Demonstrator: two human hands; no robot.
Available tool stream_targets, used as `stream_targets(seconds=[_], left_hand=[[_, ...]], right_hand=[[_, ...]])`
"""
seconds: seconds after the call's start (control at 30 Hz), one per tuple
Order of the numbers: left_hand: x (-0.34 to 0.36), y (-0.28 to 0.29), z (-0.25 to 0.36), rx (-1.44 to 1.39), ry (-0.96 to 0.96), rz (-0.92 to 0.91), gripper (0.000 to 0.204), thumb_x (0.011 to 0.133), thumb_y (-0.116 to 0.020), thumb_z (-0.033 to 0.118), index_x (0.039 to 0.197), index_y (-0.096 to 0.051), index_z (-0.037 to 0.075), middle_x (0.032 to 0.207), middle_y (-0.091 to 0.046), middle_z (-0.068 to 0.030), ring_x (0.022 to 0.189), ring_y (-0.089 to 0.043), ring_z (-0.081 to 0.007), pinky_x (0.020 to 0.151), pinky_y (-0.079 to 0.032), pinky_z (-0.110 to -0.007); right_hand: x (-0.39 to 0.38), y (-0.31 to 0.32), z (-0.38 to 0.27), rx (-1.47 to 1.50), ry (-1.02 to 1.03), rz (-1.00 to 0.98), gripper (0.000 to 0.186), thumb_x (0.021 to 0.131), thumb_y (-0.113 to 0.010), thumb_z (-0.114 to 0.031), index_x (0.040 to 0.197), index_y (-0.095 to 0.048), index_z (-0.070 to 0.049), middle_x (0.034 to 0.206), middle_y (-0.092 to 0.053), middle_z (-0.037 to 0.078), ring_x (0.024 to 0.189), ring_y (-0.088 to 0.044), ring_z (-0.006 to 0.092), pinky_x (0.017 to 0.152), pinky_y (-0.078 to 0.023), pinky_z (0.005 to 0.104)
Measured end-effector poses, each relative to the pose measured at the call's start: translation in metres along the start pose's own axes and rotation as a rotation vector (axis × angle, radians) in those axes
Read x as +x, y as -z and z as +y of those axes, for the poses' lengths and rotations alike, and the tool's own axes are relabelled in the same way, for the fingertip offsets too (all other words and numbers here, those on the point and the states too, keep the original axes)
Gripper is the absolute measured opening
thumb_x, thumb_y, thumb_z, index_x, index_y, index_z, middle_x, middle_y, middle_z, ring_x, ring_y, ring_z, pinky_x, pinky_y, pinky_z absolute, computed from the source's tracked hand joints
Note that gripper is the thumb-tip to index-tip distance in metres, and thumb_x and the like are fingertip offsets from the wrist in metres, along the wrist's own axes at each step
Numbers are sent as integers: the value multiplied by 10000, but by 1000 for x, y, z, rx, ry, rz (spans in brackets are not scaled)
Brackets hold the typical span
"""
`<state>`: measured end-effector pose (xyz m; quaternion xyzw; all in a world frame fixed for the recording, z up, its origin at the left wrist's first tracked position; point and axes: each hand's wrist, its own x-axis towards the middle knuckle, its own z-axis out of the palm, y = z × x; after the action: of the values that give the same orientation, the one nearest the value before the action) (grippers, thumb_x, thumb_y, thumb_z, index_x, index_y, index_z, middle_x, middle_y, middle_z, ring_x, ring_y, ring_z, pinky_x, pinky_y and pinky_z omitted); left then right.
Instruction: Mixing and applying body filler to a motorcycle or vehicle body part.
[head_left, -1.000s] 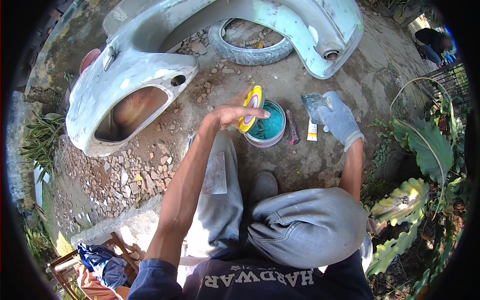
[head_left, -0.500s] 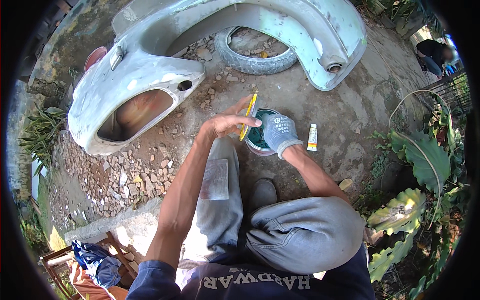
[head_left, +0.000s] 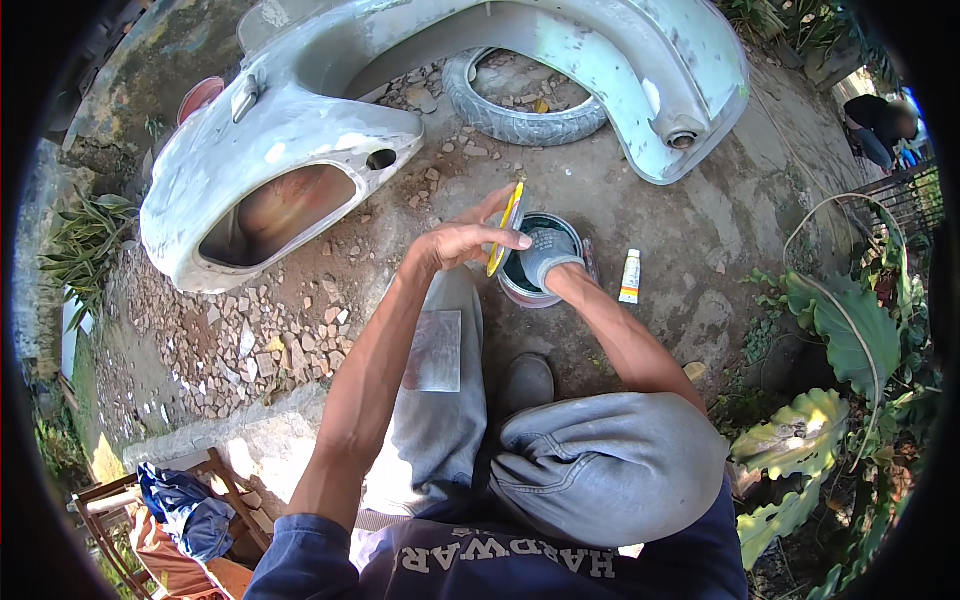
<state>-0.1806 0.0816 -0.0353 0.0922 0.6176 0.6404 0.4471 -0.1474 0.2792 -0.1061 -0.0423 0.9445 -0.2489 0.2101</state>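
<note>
Gloved right hand (head_left: 548, 252), shifted from three o'clock of round tin (head_left: 530, 299), now inside: work apparently centres there; grip hidden, undeterminable. Left hand (head_left: 462, 242) grips lid (head_left: 508, 226), nine o'clock.

Navy T-shirt (head_left: 470, 580), bottom centre; short sleeves, left sleeve (head_left: 300, 562) lower left of frame, right sleeve (head_left: 705, 545) lower right; big pale block lettering (head_left: 505, 560) across chest; faded grey trousers (head_left: 610, 460), denim-looking, stitched seams, creased; dark grey shoe (head_left: 528, 382), rounded toe, near centre; right hand (head_left: 546, 250) in grey-blue glove (head_left: 558, 246), faint print, close cuff; left hand (head_left: 458, 243) bare; forearms (head_left: 365, 370) bare
</note>
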Motion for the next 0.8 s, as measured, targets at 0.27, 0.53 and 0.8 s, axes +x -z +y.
stream_targets(seconds=[0.27,0.53,0.8], left_hand=[[9,-6,1,11,-14,-15,1344,721,-898,425,1710,-19,183,1738,8,-266,1601,-33,-465,1207,-193,-719],[-3,-2,1,-39,-10,-10,1326,737,-893,424,1711,-21,209,1737,34,-266,1601,-29,-466,1203,-170,-731],[-2,-3,0,-37,-14,9,1333,719,-901,423,1705,-47,150,1717,-94,-240,1570,-163,-457,1179,-287,-690]], right_hand=[[1,19,16,-83,123,38,314,960,-603,-214,1206,-740,-74,1231,-724,233,1167,-686,398,952,-549,473],[-42,89,0,-190,87,170,246,836,-626,-206,964,-757,-42,1011,-726,263,982,-691,469,873,-559,533],[-61,89,6,-40,127,259,244,892,-608,-243,988,-748,-67,990,-727,245,950,-692,456,845,-555,534]])
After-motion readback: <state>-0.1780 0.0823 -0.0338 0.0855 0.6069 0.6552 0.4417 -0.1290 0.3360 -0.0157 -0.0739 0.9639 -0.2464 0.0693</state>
